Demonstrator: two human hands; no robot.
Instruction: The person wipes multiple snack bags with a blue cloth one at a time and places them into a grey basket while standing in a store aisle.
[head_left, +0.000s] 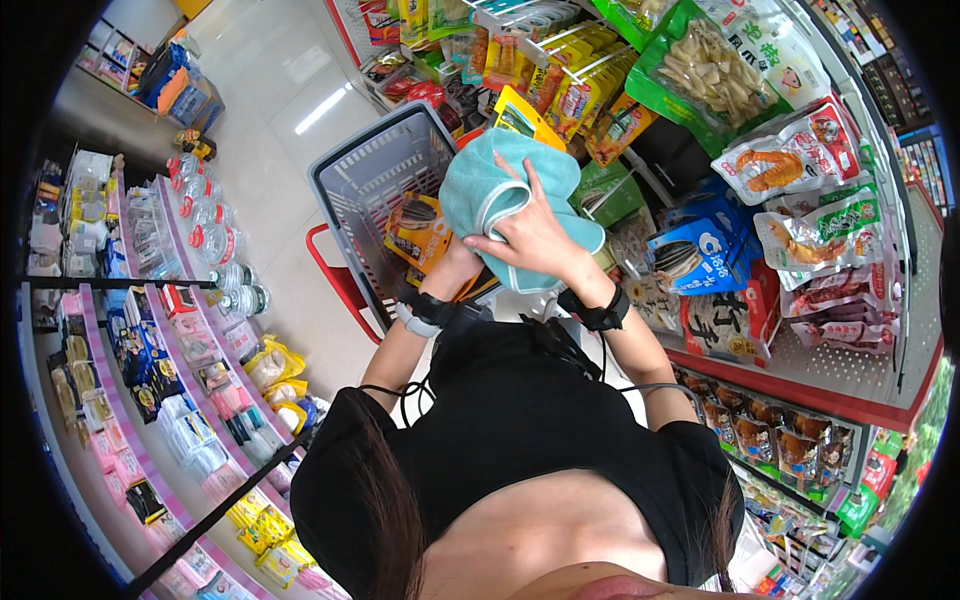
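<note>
A teal cloth towel with a pale hem is bunched in front of my body, above the right side of a grey plastic basket. My right hand lies over the towel with its fingers stretched across the fabric and its thumb along a rolled fold, holding it. At the towel's lower left edge my left hand reaches beneath the cloth; its fingers are hidden. Next to it, an orange-yellow snack packet lies in the basket. Black bands circle both wrists.
A red handle sticks out at the basket's left. To the right, a display rack holds hanging snack bags, among them a blue packet and a green bag. Shelves of packaged goods and several water bottles stand at left.
</note>
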